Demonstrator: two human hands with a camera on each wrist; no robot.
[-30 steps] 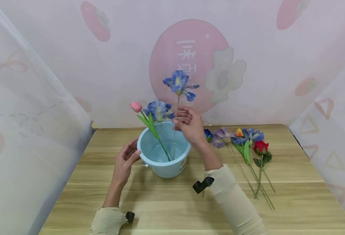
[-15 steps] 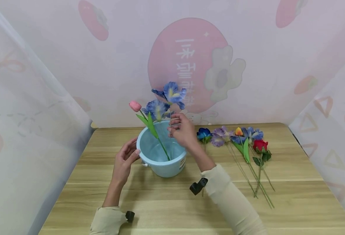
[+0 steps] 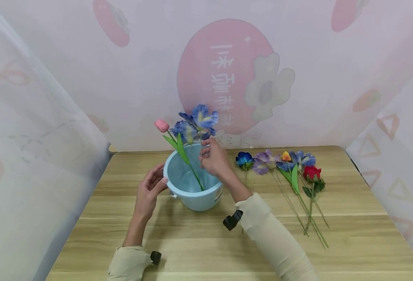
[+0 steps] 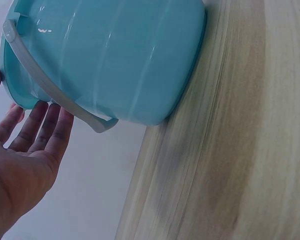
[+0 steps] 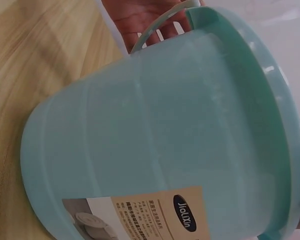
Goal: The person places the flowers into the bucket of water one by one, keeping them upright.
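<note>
A light blue bucket (image 3: 201,201) stands on the table, its pale handle (image 4: 50,87) hanging down the side. My left hand (image 3: 152,189) holds the bucket's left rim, with the thumb at the rim and the fingers against the outer side. Above the bucket's right part, my right hand (image 3: 213,158) pinches the thin stem of an artificial blue iris (image 3: 202,116); its lower stem is hidden behind the hand. A second blue iris (image 3: 186,132) and a pink tulip (image 3: 162,125) with green leaves lean in the bucket, the tulip toward the left.
Right of the bucket, more artificial flowers lie on the wooden table (image 3: 199,242): a blue rose (image 3: 244,159), a purple iris (image 3: 264,162), an orange tulip (image 3: 286,156), another blue iris (image 3: 305,159) and a red rose (image 3: 312,173). A printed curtain (image 3: 150,86) hangs behind.
The right hand has lowered the blue iris and shifted it left, so its bloom now overlaps the iris in the bucket. The left hand has stayed at the rim.
</note>
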